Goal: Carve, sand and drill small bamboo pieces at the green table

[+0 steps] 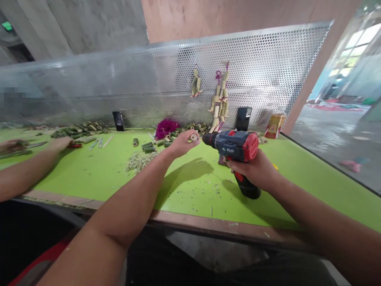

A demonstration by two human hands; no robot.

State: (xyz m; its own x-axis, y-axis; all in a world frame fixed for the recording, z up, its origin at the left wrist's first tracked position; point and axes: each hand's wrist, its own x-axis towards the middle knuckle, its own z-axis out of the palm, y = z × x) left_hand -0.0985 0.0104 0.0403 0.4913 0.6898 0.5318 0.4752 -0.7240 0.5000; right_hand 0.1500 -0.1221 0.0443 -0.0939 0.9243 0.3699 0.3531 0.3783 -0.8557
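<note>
My right hand [256, 169] grips a cordless drill [235, 145] by its handle, the chuck facing left. Just left of the chuck, my left hand [183, 143] pinches a short bamboo piece [193, 137] with its round cut end showing. Whether the drill bit touches the bamboo I cannot tell. Under my left forearm's far side lies a heap of thin pale sticks [139, 161], with several cut green bamboo tubes [149, 147] behind it. A bundle of purple string [166, 128] sits farther back.
Bamboo strings [219, 99] hang on the perforated metal panel [262, 75]. A phone [243, 118] and a bottle [275, 124] stand along the back of the green table [184, 194]. At left, a co-worker's arm [38, 165] rests near a bamboo pile [79, 130] and a second phone [118, 120].
</note>
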